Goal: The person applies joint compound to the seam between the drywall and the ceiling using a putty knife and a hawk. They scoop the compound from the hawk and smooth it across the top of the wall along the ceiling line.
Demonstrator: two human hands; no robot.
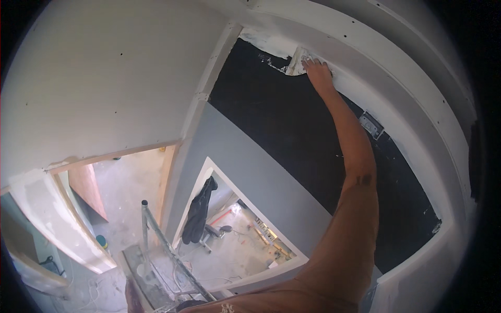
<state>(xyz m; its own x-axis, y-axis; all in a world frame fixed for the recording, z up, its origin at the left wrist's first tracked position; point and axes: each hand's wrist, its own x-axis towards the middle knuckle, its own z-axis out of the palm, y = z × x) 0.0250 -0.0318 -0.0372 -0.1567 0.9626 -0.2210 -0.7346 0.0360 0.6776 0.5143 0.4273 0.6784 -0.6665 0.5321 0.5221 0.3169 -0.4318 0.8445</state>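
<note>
My right arm reaches far up across a black-painted wall band (pixel 276 115). At its end, my right hand (pixel 317 70) is closed on a flat spreading knife (pixel 297 63), whose wide blade is smeared with white. The blade lies against the border between the black band and a white strip (pixel 266 43). Ragged white filler marks run along that border, left of the blade. A small piece of bare skin shows at the lower left, beside a scaffold platform (pixel 136 268). My left hand itself cannot be made out.
An electrical box (pixel 371 124) sits in the black band, right of my forearm. Metal scaffold tubing (pixel 172 255) stands below left. Dark clothing (pixel 201 211) hangs at a wall opening with a white frame (pixel 300 261). Farther left is a wood-framed doorway (pixel 169 177).
</note>
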